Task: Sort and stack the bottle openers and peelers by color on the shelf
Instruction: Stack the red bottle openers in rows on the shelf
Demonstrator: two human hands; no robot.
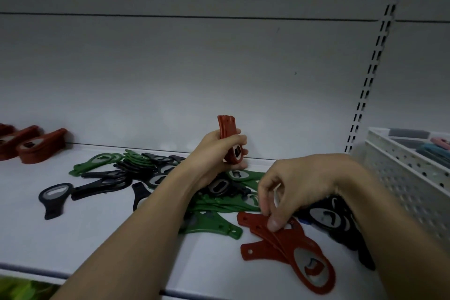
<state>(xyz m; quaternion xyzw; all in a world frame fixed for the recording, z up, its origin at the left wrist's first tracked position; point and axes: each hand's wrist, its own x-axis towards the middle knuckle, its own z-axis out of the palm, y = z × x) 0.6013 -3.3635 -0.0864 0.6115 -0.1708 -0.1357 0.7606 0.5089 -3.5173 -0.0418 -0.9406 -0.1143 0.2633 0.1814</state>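
Observation:
My left hand (218, 151) grips a small upright stack of red bottle openers (227, 126) above the white shelf (97, 238). My right hand (299, 187) pinches the handle end of a few red openers (287, 243) lying near the shelf's front right. Between my arms lies a mixed heap of green openers (211, 223) and black openers (104, 181). One black opener (54, 196) lies alone at the left. More black openers (326, 217) sit under my right wrist, partly hidden.
Stacks of red openers (41, 145) stand at the far left against the back wall. A white perforated basket (401, 163) with coloured items stands at the right. A slotted upright (375, 56) runs up the back panel. The shelf's front edge (36, 273) is near.

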